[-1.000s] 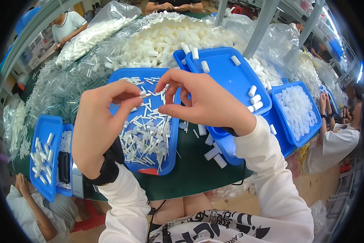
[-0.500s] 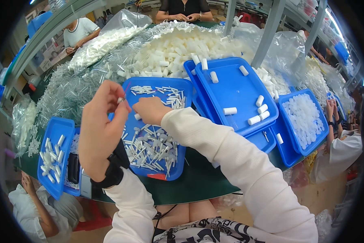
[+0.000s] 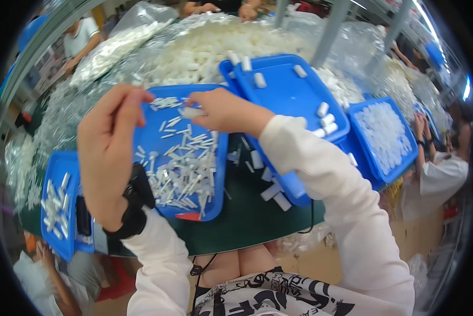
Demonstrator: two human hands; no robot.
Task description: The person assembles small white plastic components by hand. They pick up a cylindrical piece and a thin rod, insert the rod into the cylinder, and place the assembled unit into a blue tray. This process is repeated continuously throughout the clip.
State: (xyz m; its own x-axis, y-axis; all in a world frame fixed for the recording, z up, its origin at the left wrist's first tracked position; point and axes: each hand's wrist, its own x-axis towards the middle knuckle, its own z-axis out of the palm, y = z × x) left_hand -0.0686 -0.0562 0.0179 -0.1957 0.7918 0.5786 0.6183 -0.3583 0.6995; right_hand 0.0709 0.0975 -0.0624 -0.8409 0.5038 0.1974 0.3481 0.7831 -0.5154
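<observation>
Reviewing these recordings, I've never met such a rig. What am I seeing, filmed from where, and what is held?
No machine: one person works bare-handed, seen from a wide fisheye camera on that person's head, so edges bend. On the dark green table, a shallow blue plastic tray holds thin white sticks; another blue plastic tray, to its right, holds thick white cylinders. Behind lie heaped cream-white pieces. The right hand appears to pinch a short white piece above the first tray. The left hand has blurred fingertips, so I cannot tell whether it holds anything.
</observation>
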